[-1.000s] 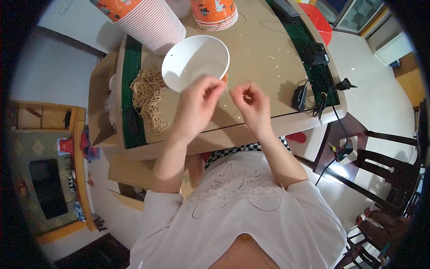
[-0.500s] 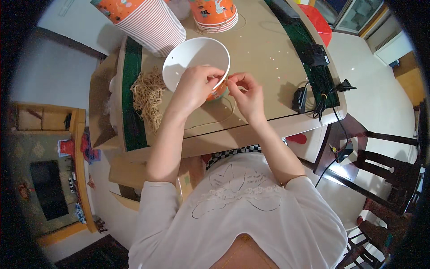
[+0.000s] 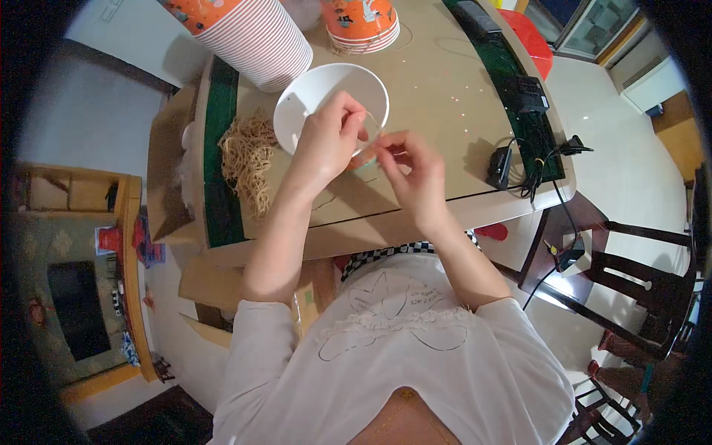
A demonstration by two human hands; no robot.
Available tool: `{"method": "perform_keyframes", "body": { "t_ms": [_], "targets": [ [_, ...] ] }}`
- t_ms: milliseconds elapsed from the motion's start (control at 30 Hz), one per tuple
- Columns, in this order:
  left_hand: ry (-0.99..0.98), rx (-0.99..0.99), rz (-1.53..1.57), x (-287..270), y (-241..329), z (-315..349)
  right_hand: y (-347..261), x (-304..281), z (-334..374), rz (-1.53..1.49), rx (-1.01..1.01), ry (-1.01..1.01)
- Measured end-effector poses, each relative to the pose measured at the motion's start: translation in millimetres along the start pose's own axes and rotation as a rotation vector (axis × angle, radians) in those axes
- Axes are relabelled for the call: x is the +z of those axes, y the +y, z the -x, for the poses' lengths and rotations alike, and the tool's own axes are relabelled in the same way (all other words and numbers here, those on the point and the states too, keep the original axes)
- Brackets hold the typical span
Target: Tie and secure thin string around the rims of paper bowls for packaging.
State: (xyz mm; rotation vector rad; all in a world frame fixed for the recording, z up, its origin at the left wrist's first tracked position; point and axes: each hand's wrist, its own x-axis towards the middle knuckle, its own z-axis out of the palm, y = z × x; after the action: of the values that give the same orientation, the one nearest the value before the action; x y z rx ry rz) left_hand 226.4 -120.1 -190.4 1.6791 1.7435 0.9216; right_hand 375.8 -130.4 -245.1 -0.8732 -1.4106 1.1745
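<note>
A paper bucket (image 3: 326,80), white inside and orange outside, sits on the table in front of me with its mouth tipped toward me. My left hand (image 3: 330,141) is over its near side, fingers pinched on a thin beige string (image 3: 374,119). That strand runs to the rim, where my right hand (image 3: 417,169) pinches with thumb and fingertips. The exact spot where string and rim meet is hidden by my fingers. Left of the bucket lies a tangled heap of the same beige string (image 3: 248,159).
A tall stack of nested paper buckets (image 3: 256,44) leans at the back left, and a shorter orange stack (image 3: 361,30) stands behind. Black adapters (image 3: 498,167) and tangled cables (image 3: 530,174) lie along the right side. A red stool (image 3: 525,44) is beyond the table (image 3: 430,89).
My left hand has lifted off the rim, pulling up a strand of string. The right hand has shifted slightly down and right. The length of string trailing on the table is shorter.
</note>
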Motion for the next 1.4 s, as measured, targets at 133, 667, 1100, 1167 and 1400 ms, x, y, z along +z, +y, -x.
{"method": "perform_keyframes", "body": {
  "t_ms": [133, 667, 1100, 1167, 1400],
  "targets": [
    [-0.092, -0.136, 0.214, -3.0, -3.3, -6.1, -18.7, 5.2, 2.2, 0.239, -0.325, -0.123],
    [0.599, 0.465, -0.247, 19.3, 13.0, 54.7, -39.6, -29.4, -81.1, 0.767, -0.198, -0.68],
    [0.802, 0.157, -0.062, 84.8, -35.6, 59.2, -40.9, -4.1, -65.8, 0.598, -0.011, -0.591],
    [0.772, 0.123, 0.041, 88.0, -34.5, 60.0, -41.0, -4.7, -65.0, 0.603, 0.017, -0.571],
    [0.324, -0.019, 0.691, 57.8, -11.2, 76.8, -41.1, -17.4, -64.8, 0.604, -0.098, -0.609]
  ]
}}
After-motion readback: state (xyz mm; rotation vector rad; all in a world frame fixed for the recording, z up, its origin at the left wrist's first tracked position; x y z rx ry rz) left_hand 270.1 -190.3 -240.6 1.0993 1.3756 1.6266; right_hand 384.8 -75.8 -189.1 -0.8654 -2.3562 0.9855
